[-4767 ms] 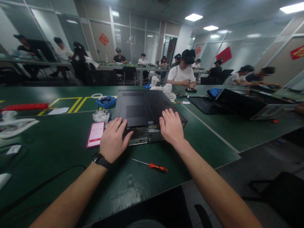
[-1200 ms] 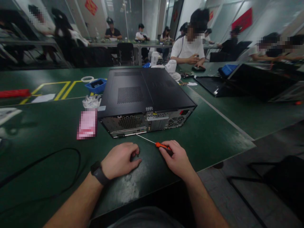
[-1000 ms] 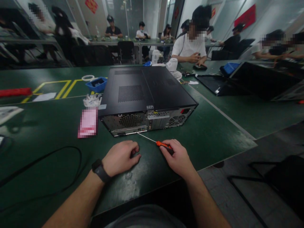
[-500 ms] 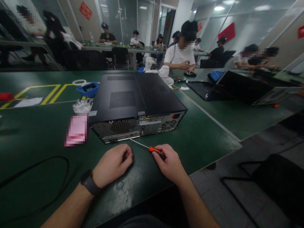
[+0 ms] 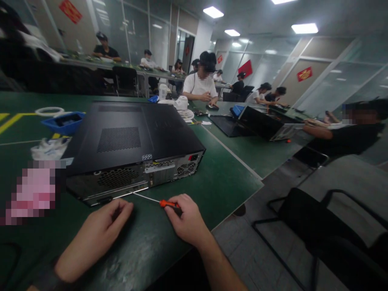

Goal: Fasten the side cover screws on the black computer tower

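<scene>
A black computer case [image 5: 127,137] lies flat on the green table [image 5: 224,173], its metal rear panel facing me. My right hand [image 5: 183,218] grips the orange and black handle of a screwdriver [image 5: 166,203]. The long thin shaft points left, and its tip is at the lower edge of the rear panel; whether it touches cannot be made out. Left of the screwdriver, my left hand [image 5: 103,230] rests near the case's front lower edge with its fingers curled together. Nothing shows between those fingers.
Left of the case are a blue bin [image 5: 63,123], a white ring [image 5: 50,111], crumpled white gloves [image 5: 48,149] and a pixelated pink item [image 5: 36,194]. Behind it stands a white fan [image 5: 184,109]. Another opened case [image 5: 263,123] and seated people are farther off; black chairs stand right.
The view has turned right, so the case and both hands appear farther left. My right hand still holds the screwdriver at the panel. More chairs and a person at the right have come into view.
</scene>
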